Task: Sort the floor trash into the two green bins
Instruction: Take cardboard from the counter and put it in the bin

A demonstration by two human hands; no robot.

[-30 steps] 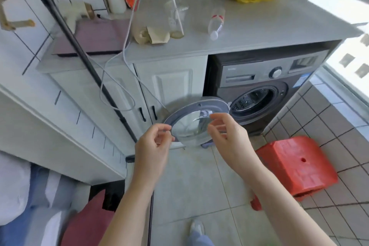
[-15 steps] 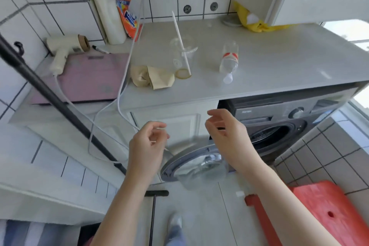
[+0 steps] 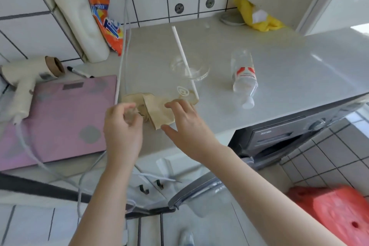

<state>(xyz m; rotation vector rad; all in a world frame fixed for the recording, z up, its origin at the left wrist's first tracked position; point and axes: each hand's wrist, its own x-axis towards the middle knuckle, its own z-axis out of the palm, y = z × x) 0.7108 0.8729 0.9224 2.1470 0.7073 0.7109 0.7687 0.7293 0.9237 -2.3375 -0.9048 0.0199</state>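
Head view: left hand loosely curled, gripping nothing visible; right hand spread open, fingers straight, poised over crumpled brown paper. Paper just ahead of both hands, between them, on countertop. Beyond right fingertips, clear plastic cup with white straw; further right, toppled plastic bottle. Probably light, soft, crushable, not slippery; best pinched at raised fold or scooped whole. Cup thin and tippy, best taken round the wall.
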